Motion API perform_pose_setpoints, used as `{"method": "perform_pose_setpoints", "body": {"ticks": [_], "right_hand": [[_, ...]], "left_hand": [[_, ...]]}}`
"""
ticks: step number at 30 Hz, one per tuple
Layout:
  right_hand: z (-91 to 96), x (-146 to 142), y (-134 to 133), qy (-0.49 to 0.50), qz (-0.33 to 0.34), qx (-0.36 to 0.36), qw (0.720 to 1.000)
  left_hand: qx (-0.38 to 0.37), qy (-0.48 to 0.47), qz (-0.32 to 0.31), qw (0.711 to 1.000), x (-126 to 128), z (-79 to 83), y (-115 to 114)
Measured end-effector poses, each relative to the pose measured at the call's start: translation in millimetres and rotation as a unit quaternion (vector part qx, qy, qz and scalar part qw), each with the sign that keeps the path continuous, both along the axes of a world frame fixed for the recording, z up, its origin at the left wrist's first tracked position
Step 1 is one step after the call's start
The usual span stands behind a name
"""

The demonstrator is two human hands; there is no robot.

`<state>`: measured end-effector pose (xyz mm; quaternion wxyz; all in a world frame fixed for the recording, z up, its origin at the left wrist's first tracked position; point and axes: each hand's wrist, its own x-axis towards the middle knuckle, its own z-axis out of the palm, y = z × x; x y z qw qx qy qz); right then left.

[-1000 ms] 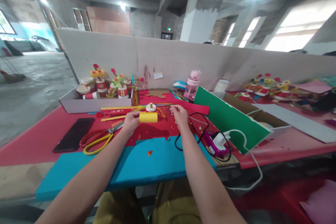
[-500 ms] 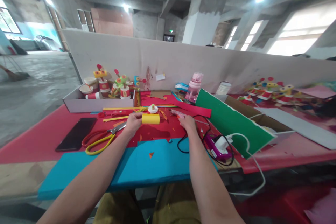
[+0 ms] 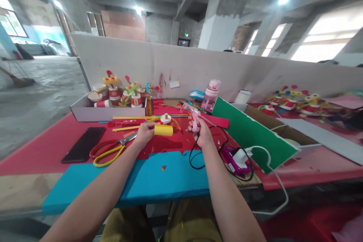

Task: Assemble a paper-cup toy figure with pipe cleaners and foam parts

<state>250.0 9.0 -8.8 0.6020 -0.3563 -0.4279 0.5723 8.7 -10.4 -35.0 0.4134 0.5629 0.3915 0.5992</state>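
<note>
My left hand [image 3: 144, 133] is closed around one end of a yellow paper tube [image 3: 163, 130], held level above the red sheet. My right hand [image 3: 200, 133] grips a pink glue gun [image 3: 193, 117] by its handle, lifted off the table with its nozzle pointing up and left toward the tube; its black cord [image 3: 195, 155] trails down to the table. Just behind the tube stands a small white cup with a red band and springy paper arms [image 3: 166, 119]. The two hands are a short way apart.
Scissors with red and yellow handles [image 3: 109, 150] and a black phone [image 3: 84, 149] lie at the left. A white box of finished paper-cup figures [image 3: 113, 100] stands behind. A green board [image 3: 252, 132], a purple device with a white plug [image 3: 236, 158] and a pink bottle [image 3: 210, 96] are on the right.
My right hand reached to the table, took hold of the pink glue gun and lifted it. The left hand kept the yellow tube nearly still.
</note>
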Motion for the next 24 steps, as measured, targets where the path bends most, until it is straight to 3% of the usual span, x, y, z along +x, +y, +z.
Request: {"method": "perform_pose_setpoints", "body": {"ticks": [7,11,16,19,24], "right_hand": [[21.8,-12,-41,-0.087,0.080,0.115,0.986],[31.2,-7,-65,-0.214,0.055,0.173,0.960],[28.8,-8,-85,-0.338,0.005,0.190,0.922],[26.5,-13,-89,-0.353,0.000,0.198,0.914],[29.2,-18,-91,-0.335,0.007,0.208,0.919]], "left_hand": [[0.008,0.011,0.002,1.000,-1,1.8,-1],[0.014,0.016,0.009,1.000,-2,-1.1,3],[0.061,0.067,0.050,0.995,-3,-1.6,4],[0.093,0.109,0.085,0.986,-4,0.5,2],[0.098,0.133,0.088,0.982,-5,0.3,2]]}}
